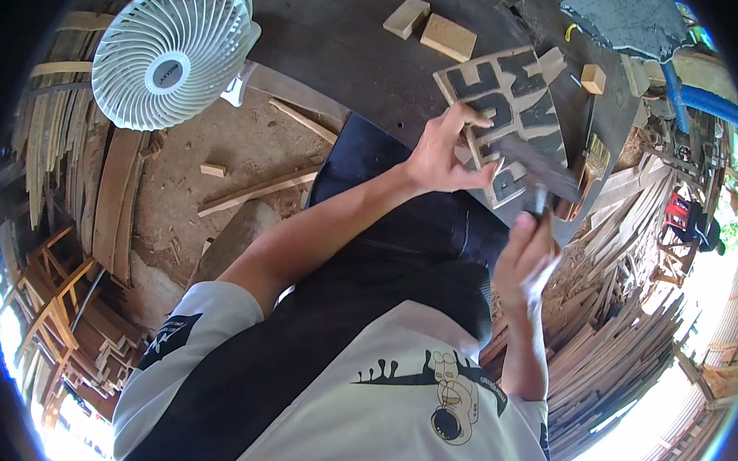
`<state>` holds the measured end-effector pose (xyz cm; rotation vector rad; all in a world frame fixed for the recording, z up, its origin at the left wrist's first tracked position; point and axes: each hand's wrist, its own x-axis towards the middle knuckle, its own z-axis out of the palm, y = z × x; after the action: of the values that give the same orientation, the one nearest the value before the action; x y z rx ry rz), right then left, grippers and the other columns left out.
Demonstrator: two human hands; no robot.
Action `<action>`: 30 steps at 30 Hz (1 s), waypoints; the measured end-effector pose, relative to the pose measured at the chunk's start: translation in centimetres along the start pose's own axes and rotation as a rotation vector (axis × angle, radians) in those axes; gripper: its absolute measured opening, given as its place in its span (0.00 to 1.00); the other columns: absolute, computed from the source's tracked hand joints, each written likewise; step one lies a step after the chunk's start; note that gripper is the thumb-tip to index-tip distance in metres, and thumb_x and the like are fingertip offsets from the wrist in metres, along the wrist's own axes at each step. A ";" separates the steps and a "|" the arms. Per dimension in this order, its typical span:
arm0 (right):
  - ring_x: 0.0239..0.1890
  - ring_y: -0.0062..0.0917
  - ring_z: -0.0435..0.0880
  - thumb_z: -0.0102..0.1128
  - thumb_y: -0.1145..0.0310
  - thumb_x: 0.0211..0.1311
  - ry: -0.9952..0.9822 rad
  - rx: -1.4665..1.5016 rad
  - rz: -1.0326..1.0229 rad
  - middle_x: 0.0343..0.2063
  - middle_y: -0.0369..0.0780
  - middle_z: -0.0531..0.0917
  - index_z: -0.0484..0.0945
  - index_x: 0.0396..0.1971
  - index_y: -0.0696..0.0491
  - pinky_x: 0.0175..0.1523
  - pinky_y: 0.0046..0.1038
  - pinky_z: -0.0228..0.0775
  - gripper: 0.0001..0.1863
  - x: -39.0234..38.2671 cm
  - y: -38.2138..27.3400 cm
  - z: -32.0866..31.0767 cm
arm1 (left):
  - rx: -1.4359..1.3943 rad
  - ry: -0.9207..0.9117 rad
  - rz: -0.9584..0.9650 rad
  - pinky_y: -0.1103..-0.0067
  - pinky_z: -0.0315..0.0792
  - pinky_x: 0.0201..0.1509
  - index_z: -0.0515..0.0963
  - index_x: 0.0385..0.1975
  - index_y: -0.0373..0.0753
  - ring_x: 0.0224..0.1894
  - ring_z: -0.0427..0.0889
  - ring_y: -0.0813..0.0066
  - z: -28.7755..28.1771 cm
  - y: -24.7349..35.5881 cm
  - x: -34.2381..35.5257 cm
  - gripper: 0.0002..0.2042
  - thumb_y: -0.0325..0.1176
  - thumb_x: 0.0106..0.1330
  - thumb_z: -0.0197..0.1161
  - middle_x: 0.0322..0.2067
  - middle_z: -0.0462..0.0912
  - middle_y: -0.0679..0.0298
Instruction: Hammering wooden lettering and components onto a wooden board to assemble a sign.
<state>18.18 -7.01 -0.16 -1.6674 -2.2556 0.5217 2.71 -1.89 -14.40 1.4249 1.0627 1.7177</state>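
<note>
A wooden board with dark raised letter shapes lies at an angle on the dark tabletop. My left hand grips its near left edge, with thumb and index finger set apart across the edge and the other fingers partly hidden. In my right hand is a hand tool with a long dark head, a short metal neck and a dark grip. Its head is over the board's lower right part, blurred by motion. Whether it touches the board, I cannot tell.
Two wood blocks lie beyond the board, and a small wood cube sits right of it. A paintbrush rests at the table's right edge. A white fan stands at left. Planks are piled at right.
</note>
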 end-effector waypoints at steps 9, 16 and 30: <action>0.19 0.46 0.80 0.51 0.64 0.72 -0.038 -0.009 -0.024 0.17 0.48 0.77 0.71 0.40 0.62 0.22 0.40 0.67 0.14 0.0 -0.1 1.0 | 0.014 0.007 0.042 0.74 0.81 0.34 0.68 0.46 0.36 0.36 0.85 0.62 0.0 0.2 -0.1 0.29 0.36 0.47 0.76 0.38 0.77 0.54; 0.17 0.39 0.76 0.48 0.61 0.73 0.432 0.005 -0.016 0.16 0.46 0.76 0.72 0.25 0.58 0.22 0.39 0.65 0.19 -0.8 -0.2 -0.5 | -0.050 0.045 0.013 0.75 0.81 0.35 0.68 0.46 0.36 0.34 0.86 0.65 0.4 0.1 0.4 0.28 0.35 0.47 0.75 0.37 0.79 0.53; 0.17 0.43 0.76 0.44 0.54 0.74 0.311 -0.025 0.034 0.14 0.49 0.74 0.71 0.28 0.59 0.23 0.40 0.64 0.23 -1.1 -0.2 -0.4 | -0.048 0.024 0.026 0.76 0.79 0.32 0.68 0.45 0.36 0.34 0.85 0.66 0.4 0.2 0.6 0.25 0.34 0.51 0.74 0.38 0.79 0.53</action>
<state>18.46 -8.05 0.32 -1.6704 -2.0193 0.2223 2.97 -1.37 -13.97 1.3972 1.0130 1.7718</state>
